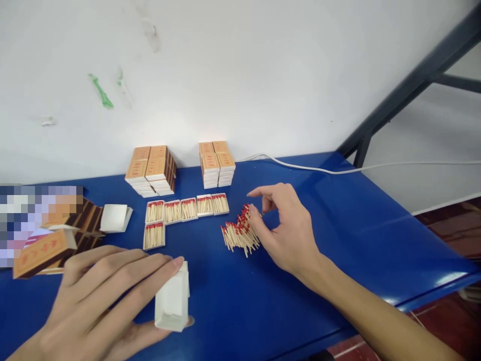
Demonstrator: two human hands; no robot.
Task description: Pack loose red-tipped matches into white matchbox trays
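My left hand grips a small white matchbox tray between thumb and fingers, tilted toward me, with no matches visible inside it. Over a loose pile of red-tipped matches, my right hand hovers at the right edge, thumb and index finger apart, with nothing visible between them. Left of the pile, several matchbox trays filled with matches stand in a row, and one more filled tray lies in front of the leftmost.
Stacked orange matchboxes and a second stack stand by the wall. More matchbox covers and white trays lie at left on the blue table. A white cable runs along the back.
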